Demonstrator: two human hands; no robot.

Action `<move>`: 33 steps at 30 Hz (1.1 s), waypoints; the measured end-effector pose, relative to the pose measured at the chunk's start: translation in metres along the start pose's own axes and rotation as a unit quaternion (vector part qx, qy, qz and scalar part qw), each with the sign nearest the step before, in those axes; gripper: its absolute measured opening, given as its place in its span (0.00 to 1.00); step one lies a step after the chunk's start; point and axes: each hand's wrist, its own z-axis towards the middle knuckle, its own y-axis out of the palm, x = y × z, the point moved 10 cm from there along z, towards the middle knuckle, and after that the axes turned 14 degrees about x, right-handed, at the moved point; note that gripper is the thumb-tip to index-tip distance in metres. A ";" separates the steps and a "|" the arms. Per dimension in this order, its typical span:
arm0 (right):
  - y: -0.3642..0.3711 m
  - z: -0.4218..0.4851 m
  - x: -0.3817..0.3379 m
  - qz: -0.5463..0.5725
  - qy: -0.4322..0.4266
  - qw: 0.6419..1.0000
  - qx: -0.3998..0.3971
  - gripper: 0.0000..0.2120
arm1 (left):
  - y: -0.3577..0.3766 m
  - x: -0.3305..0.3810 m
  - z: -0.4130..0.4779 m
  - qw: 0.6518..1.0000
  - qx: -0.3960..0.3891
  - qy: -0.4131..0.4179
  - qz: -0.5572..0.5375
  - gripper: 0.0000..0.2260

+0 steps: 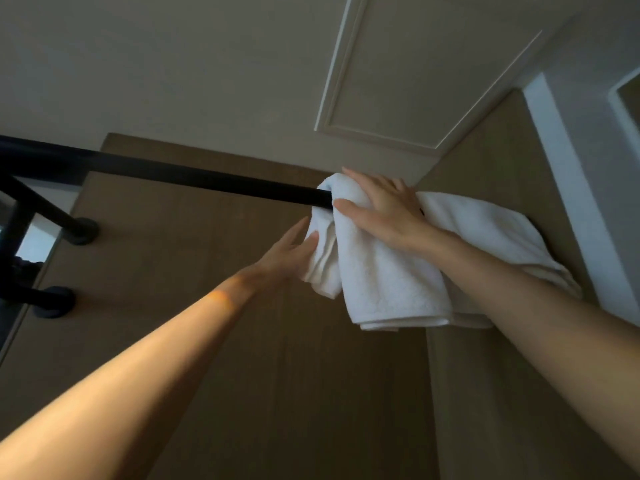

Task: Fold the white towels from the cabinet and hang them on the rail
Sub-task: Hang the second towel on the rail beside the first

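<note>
A folded white towel hangs over the right end of a black rail that runs along a brown wall. My right hand lies flat on top of the towel where it bends over the rail, fingers spread and straight. My left hand touches the towel's left hanging edge with straight fingers, thumb up. Behind my right forearm a second white towel hangs further right on the rail. The rail's right end is hidden under the towels.
Black brackets fix the rail to the brown wall panel at the left. A lower black bracket sits below. Above is a pale ceiling with a moulded panel. A white frame stands at the right.
</note>
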 end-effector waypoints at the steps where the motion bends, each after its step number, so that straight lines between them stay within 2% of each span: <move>1: -0.002 -0.012 -0.003 -0.006 0.000 1.000 -0.010 0.33 | 0.004 -0.002 0.000 1.000 -0.003 -0.015 -0.009 0.32; 5: -0.007 -0.069 -0.016 -0.034 0.005 0.994 -0.103 0.48 | 0.011 0.006 -0.001 0.999 -0.003 -0.039 -0.017 0.27; 8: -0.012 -0.100 -0.013 -0.061 0.025 0.984 -0.163 0.53 | 0.012 0.009 0.004 0.999 -0.008 -0.048 -0.016 0.26; 10: -0.023 -0.104 -0.008 -0.073 0.035 0.989 -0.128 0.49 | 0.012 0.009 0.004 0.995 0.001 -0.080 -0.052 0.27; 11: -0.031 -0.102 -0.008 -0.074 0.031 0.993 -0.092 0.45 | 0.011 0.009 0.006 0.995 0.015 -0.090 -0.044 0.28; 14: -0.057 -0.091 -0.019 -0.112 -0.024 0.993 0.034 0.30 | 0.005 0.018 0.006 0.992 0.074 -0.045 0.090 0.18; 17: -0.090 -0.072 -0.027 -0.096 -0.039 0.985 0.138 0.25 | -0.001 0.018 0.003 0.980 0.148 -0.015 0.134 0.16; 20: -0.118 -0.048 -0.034 -0.062 -0.055 0.976 0.202 0.20 | 0.003 0.008 -0.004 0.974 0.179 -0.001 0.139 0.17; 22: -0.124 -0.040 -0.038 -0.055 -0.075 0.973 0.211 0.19 | 0.011 0.004 -0.008 0.979 0.170 0.000 0.113 0.19; 25: -0.112 -0.049 -0.041 -0.039 -0.099 0.980 0.168 0.24 | 0.018 0.004 -0.016 0.985 0.154 -0.026 0.072 0.21; 29: -0.087 -0.072 -0.020 0.002 -0.028 0.995 0.101 0.38 | 0.021 0.001 -0.024 0.982 0.142 -0.117 -0.047 0.24; 31: -0.081 -0.078 -0.010 0.021 0.015 0.993 0.111 0.35 | 0.023 0.003 -0.026 0.980 0.133 -0.133 -0.060 0.24; 33: -0.085 -0.075 -0.006 0.023 0.027 0.989 0.145 0.28 | 0.017 0.005 -0.022 0.981 0.153 -0.111 -0.033 0.23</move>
